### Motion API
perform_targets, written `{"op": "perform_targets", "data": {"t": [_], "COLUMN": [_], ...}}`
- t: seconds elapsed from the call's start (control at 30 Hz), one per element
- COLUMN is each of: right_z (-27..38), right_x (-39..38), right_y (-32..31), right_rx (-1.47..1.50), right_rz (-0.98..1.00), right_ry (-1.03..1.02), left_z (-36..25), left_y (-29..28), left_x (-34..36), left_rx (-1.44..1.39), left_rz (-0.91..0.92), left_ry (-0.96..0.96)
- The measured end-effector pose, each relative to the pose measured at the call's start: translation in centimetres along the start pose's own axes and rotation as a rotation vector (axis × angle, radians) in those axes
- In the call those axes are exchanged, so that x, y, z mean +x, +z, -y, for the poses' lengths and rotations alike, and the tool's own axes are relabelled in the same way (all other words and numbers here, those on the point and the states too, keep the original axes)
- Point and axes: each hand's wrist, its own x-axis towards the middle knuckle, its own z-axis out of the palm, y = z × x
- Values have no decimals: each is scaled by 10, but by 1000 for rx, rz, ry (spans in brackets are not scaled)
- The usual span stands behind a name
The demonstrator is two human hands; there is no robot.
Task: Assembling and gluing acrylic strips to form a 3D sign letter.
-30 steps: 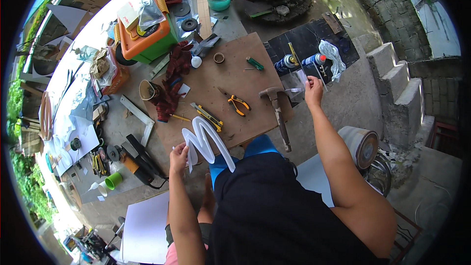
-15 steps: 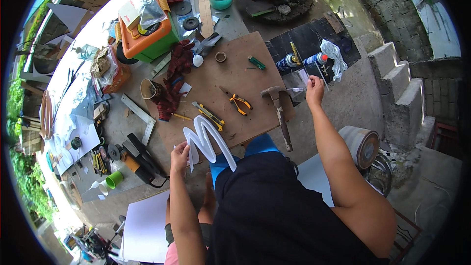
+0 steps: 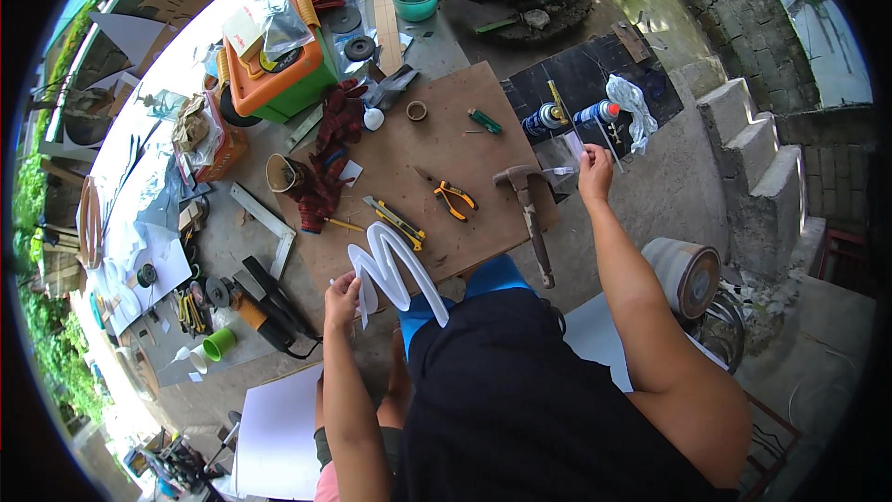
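Note:
My left hand (image 3: pixel 342 301) is closed on the end of a white M-shaped letter (image 3: pixel 390 265), held over the near edge of the brown work board. Out to the right, my right hand (image 3: pixel 596 174) pinches a thin, dark, narrow strip (image 3: pixel 569 119) with a pale piece beside its lower end; its exact kind is unclear. Just beyond that hand stand two spray cans (image 3: pixel 595 113), one with a red top. On the board between my hands lie a hammer (image 3: pixel 528 209), orange-handled pliers (image 3: pixel 453 197) and a yellow utility knife (image 3: pixel 400 223).
A green screwdriver (image 3: pixel 484 120) and a brown tape roll (image 3: pixel 416 111) lie farther back. Dark red gloves (image 3: pixel 330 163), a paper cup (image 3: pixel 282 173) and an orange-and-green toolbox (image 3: pixel 279 84) stand left. An angle grinder (image 3: pixel 246 305) is at far left; concrete steps (image 3: pixel 757 153) rise right.
Almost nothing differs: the view has shifted very slightly. Both hands keep their holds in nearly the same places.

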Motion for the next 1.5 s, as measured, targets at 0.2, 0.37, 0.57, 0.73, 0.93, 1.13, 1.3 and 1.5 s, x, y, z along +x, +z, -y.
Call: {"op": "perform_targets", "data": {"t": [0.2, 0.37, 0.57, 0.73, 0.93, 1.13, 1.3, 1.5], "right_z": [-2, -4, -1, 4, 47, 142, 236, 315], "right_x": [2, 2, -1, -1, 7, -50, -131, -181], "right_y": [1, 1, -1, 0, -22, -16, 9, 76], "right_rx": [-10, -24, -34, -115, -91, 192, 409, 138], "right_rz": [9, 15, 17, -13, -147, 239, 685, 867], "right_ry": [1, -18, -15, -38, -104, -194, -311, -584], "left_z": [-7, -9, -1, 4, -5, -7, -2, 15], "left_y": [2, 3, -1, -1, 7, 5, 10, 16], "left_x": [-3, -4, -1, -3, 2, 1, 3, 14], "left_rx": [24, -1, 6, 32, 15, 60, 21, 28], "left_rz": [-19, -17, 10, -21, -20, -19, -21, -78], "left_ry": [-9, -18, -4, -12, -8, -9, 40, 95]}}
